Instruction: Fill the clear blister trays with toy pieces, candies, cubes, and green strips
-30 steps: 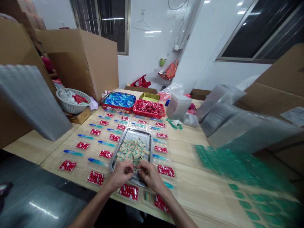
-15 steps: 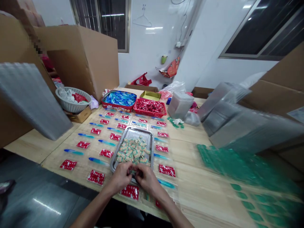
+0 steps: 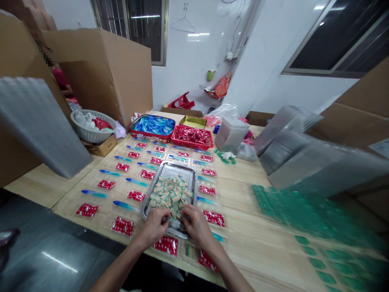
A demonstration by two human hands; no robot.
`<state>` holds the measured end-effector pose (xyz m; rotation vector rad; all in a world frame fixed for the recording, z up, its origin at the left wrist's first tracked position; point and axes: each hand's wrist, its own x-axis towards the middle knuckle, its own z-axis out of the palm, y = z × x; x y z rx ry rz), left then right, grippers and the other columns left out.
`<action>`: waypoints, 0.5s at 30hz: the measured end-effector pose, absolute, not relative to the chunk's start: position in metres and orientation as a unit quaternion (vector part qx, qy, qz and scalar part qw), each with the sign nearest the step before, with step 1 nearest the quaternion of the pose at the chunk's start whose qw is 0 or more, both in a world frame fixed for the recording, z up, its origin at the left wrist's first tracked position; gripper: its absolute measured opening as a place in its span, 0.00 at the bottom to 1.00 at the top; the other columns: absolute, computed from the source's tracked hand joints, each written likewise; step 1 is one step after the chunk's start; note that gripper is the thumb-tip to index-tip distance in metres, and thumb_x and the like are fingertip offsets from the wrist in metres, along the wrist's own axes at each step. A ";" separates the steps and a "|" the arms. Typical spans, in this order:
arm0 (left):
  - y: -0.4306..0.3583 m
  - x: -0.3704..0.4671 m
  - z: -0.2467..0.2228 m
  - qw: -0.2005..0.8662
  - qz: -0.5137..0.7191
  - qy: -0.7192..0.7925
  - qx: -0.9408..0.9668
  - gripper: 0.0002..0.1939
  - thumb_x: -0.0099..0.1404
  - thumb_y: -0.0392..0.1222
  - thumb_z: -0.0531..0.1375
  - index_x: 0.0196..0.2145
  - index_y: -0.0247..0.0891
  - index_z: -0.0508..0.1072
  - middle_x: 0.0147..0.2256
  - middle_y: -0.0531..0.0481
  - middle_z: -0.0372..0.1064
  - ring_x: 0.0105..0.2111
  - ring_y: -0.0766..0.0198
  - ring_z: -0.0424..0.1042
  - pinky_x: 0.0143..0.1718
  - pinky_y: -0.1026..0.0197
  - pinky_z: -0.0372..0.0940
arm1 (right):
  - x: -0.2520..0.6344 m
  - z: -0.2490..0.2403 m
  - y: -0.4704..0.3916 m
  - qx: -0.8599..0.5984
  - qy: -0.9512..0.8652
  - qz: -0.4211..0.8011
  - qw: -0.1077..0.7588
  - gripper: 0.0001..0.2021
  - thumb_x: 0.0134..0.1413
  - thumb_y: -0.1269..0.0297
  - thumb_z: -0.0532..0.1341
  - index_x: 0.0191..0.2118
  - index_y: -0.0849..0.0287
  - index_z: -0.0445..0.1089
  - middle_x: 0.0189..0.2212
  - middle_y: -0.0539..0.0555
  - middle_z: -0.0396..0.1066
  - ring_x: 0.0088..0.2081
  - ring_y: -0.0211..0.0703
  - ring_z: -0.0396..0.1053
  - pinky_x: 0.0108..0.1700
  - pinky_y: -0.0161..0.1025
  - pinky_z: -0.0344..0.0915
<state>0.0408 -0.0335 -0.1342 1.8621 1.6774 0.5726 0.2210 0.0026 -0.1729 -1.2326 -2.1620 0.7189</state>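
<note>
Left hand (image 3: 155, 224) and right hand (image 3: 195, 224) close but apart, fingers (image 3: 164, 212) bent down at near end of metal tray (image 3: 187, 170). Little striped blocks (image 3: 172, 192) piled in tray. Fingertips partly hidden; cannot tell if either hand pinches block.

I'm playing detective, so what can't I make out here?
All in the head view:
What the left hand and right hand might hold: the hands themselves cover it.
How many small tan-and-green blocks: they overlap.
Green translucent plastic pieces, lower right: outlines blurred.
Person in dark pink, upper left: mostly hidden by tall brown cardboard boxes.
</note>
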 end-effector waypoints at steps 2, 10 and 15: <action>-0.033 0.041 -0.137 0.280 0.220 0.623 0.697 0.08 0.49 0.28 0.55 0.25 0.36 0.71 0.22 0.55 0.63 0.25 0.66 0.62 0.29 0.65 0.53 | 0.217 -0.172 0.002 -0.463 -0.820 0.226 0.248 0.09 0.49 0.76 0.56 0.35 0.59 0.70 0.38 0.55 0.71 0.42 0.47 0.66 0.45 0.41 0.57; -0.036 0.049 -0.144 0.291 0.238 0.608 0.699 0.10 0.48 0.26 0.55 0.27 0.36 0.71 0.24 0.54 0.65 0.27 0.66 0.63 0.31 0.65 0.55 | 0.214 -0.163 0.001 -0.472 -0.823 0.220 0.226 0.10 0.54 0.76 0.53 0.30 0.60 0.71 0.30 0.54 0.73 0.36 0.42 0.68 0.40 0.37 0.56; -0.038 0.050 -0.144 0.285 0.235 0.600 0.710 0.09 0.47 0.27 0.54 0.26 0.38 0.68 0.26 0.53 0.65 0.29 0.64 0.64 0.32 0.64 0.56 | 0.215 -0.156 -0.006 -0.452 -0.820 0.278 0.214 0.10 0.53 0.74 0.54 0.32 0.59 0.72 0.28 0.52 0.73 0.32 0.41 0.68 0.35 0.35 0.57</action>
